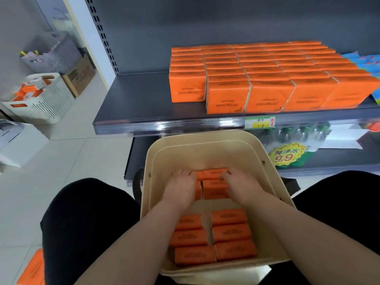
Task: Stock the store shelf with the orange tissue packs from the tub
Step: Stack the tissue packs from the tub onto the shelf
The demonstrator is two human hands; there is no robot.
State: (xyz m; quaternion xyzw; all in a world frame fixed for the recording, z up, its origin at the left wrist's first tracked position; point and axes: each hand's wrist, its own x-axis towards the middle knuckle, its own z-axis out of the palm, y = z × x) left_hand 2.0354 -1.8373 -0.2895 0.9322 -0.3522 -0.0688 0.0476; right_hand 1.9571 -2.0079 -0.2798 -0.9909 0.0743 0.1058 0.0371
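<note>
Store aisle, pale tiled floor; dark shelf carries stocked packs at right. Both arms reach down into beige tub. Left hand and right hand flank far packs, fingers curled onto them, grasping. Near packs untouched. Tub packs lie flat, long axis left-right.

The far packs in the tub are partly covered by the left hand and the right hand. The fingertips are hidden among them, so the grip cannot be determined. Print on the tub's packs is blurred. The blue packs on the shelf are cut off at the right edge. An orange item is cut off at the near left corner.
</note>
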